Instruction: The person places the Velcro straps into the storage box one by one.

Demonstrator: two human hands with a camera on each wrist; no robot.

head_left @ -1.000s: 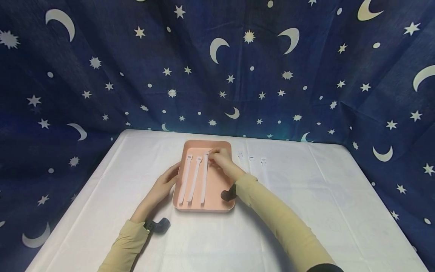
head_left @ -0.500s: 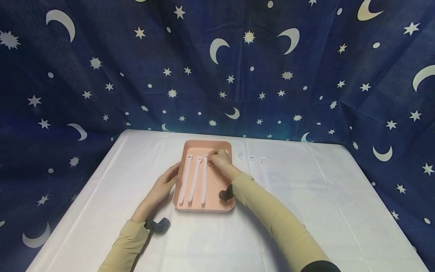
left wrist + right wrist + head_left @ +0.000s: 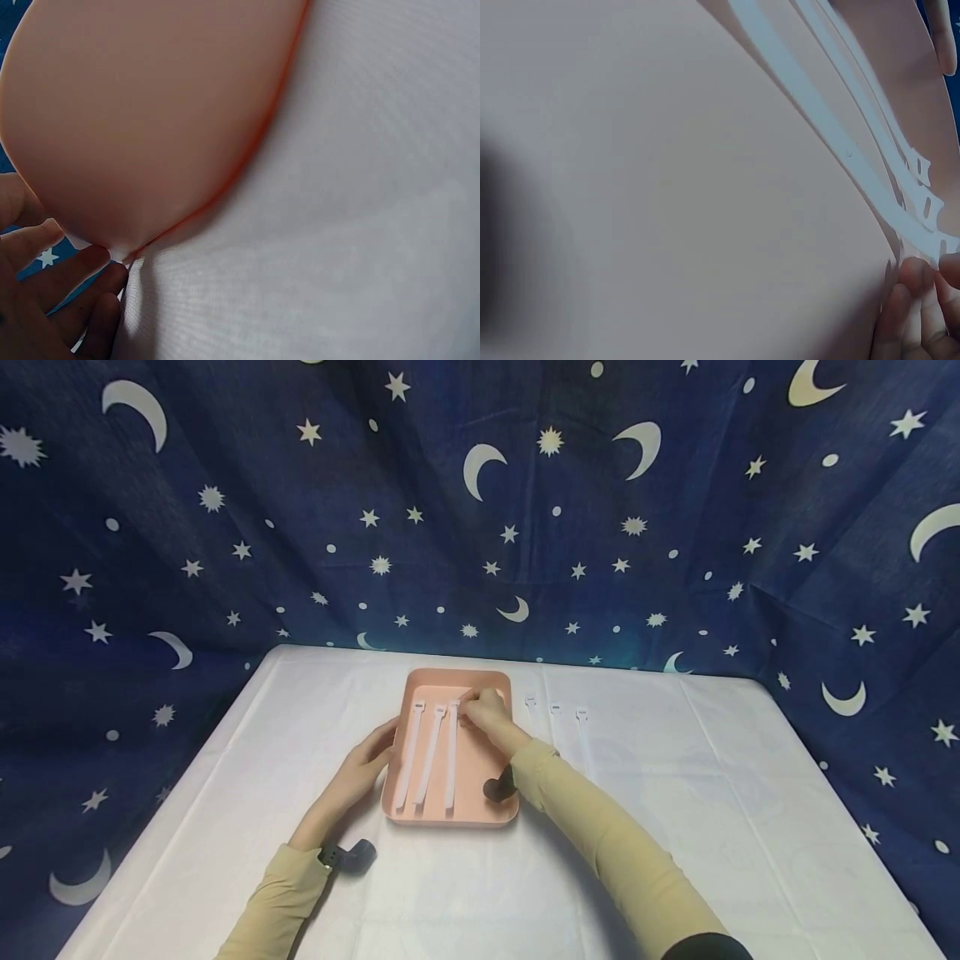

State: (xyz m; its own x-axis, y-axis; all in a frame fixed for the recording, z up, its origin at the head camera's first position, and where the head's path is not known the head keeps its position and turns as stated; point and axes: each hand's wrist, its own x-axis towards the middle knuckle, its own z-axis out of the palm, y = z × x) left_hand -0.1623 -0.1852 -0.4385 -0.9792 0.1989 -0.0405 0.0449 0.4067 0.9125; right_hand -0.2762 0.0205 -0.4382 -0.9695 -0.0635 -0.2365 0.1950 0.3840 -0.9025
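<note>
A peach tray holds three white slotted-head cable ties side by side, the left tie, the middle tie and the right tie. My right hand reaches into the tray and pinches the right tie at its slotted head. In the right wrist view, thumb and fingers meet at that head, which they partly cover. Against the tray's left outer wall rests my left hand. Its fingers lie loosely extended along the wall in the left wrist view.
To the tray's right, three more white cable ties lie on the white tablecloth, partly behind the right forearm. Dark wrist cameras jut from both wrists. A blue star-and-moon curtain hangs behind the table.
My right hand and the head of the right tie have shifted slightly left since the first frame, and the tie now lies straighter. The left hand and the tray stay put.
</note>
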